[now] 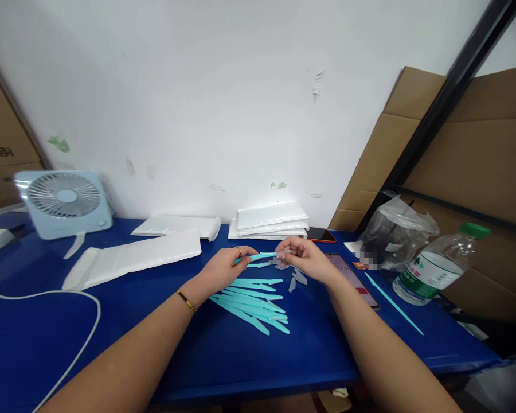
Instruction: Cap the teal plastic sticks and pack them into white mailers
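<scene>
A turquoise eyebrow razor (266, 254) is pinched near its handle by my left hand (226, 267), which is closed. At its blade end, my right hand (305, 258) is closed on a small translucent blade cap (282, 253); whether the cap is fully over the blade is hard to make out. Below my left hand several more turquoise razors (249, 304) lie fanned out on the blue table, their blade ends towards the right. Loose translucent caps (298, 276) are scattered under and beside my right hand.
White padded mailers (270, 218) are stacked by the wall, others (137, 258) lie at left. A fan (66, 201) and white cable (92, 332) are left. At right are a phone (356, 284), single turquoise razor (393, 304), water bottle (434, 267) and plastic-bagged cup (391, 229).
</scene>
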